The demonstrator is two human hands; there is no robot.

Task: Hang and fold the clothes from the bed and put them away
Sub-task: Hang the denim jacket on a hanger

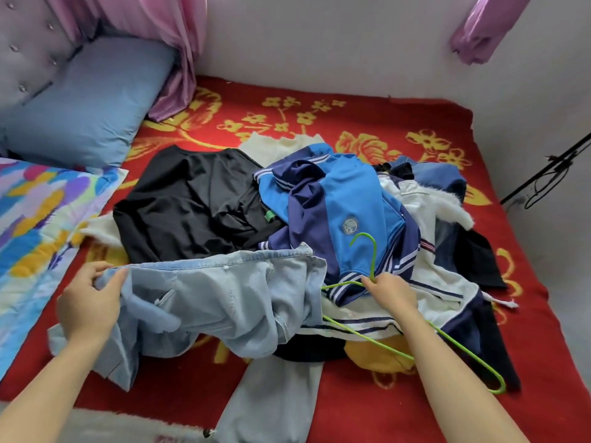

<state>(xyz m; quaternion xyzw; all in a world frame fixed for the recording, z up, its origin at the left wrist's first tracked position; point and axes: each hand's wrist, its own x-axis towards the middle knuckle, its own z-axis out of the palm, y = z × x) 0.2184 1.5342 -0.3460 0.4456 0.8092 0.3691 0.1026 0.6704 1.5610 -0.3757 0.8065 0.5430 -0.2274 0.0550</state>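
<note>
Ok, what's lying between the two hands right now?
In the head view, the pale denim jeans stretch from the left hand toward the right hand, which holds the green hanger.

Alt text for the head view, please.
A person's left hand grips the waistband of light blue jeans while the right hand holds a green hanger, over a pile of clothes on a red blanket.

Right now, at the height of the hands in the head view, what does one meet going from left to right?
Patterned quilt → left hand → light denim jeans → right hand gripping the green hanger → white drawstring.
</note>
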